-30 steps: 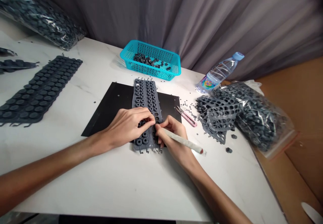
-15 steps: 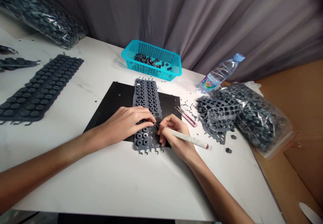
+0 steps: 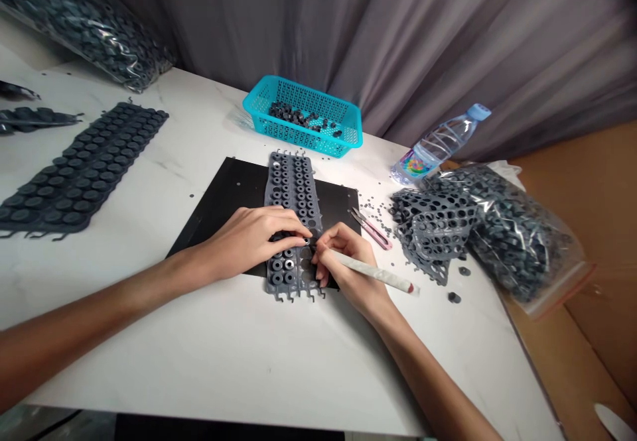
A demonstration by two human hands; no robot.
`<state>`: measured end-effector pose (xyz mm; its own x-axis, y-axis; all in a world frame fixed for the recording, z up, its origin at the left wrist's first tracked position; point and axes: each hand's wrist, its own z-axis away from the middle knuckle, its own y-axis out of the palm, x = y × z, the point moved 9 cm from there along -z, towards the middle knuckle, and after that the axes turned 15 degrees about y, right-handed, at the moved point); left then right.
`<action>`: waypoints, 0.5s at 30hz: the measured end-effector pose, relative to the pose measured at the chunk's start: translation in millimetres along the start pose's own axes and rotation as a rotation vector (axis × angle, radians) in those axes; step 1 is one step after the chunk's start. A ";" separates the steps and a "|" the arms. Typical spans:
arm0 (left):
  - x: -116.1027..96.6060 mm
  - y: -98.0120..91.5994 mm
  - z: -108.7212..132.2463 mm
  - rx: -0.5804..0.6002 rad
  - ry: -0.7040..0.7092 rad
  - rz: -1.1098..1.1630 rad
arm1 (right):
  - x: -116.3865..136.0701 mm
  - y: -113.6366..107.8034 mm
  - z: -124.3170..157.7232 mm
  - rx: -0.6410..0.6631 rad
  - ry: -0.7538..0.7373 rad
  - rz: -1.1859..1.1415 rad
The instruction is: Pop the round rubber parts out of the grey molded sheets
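A dark grey rubber sheet (image 3: 292,186) with rows of round ring-shaped parts lies lengthwise on a black mat (image 3: 243,186). Several places near its lower right are bare holes. My left hand (image 3: 263,232) rests across the sheet, thumb and forefinger pinched at its right column; whatever sits between them is too small to make out. Close by, my right hand (image 3: 346,255) is closed round a white pen-like tool (image 3: 373,270) with a red end. The tool's working tip is hidden by the fingers at the sheet's right edge.
A turquoise basket (image 3: 303,137) with loose black parts stands behind. Pink thread snips (image 3: 373,230), scattered bits, a water bottle (image 3: 440,146), emptied perforated sheets (image 3: 432,229) and a bag of parts (image 3: 527,242) lie right. Another full sheet (image 3: 84,169) and bag (image 3: 89,30) are left.
The whole view has shifted slightly. Both hands stay over the same part of the sheet, with only slight finger movement; the right hand still holds the pen-like tool.
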<state>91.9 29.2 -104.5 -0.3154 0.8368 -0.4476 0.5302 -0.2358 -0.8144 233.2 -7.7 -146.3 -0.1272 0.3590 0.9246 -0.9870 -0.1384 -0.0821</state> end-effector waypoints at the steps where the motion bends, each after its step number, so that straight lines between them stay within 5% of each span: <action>1: 1.1 0.1 0.3 0.000 -0.010 0.006 | 0.1 -0.3 0.1 -0.003 -0.002 -0.001; 15: -9.3 0.8 -1.7 -0.009 0.030 -0.141 | -1.1 1.2 2.6 -0.011 -0.009 0.043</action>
<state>96.5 22.1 -100.3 -0.3638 0.8756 -0.3177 0.4890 -0.1107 -0.8652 232.4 -10.6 -146.4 -0.1690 0.3441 0.9236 -0.9816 -0.1432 -0.1262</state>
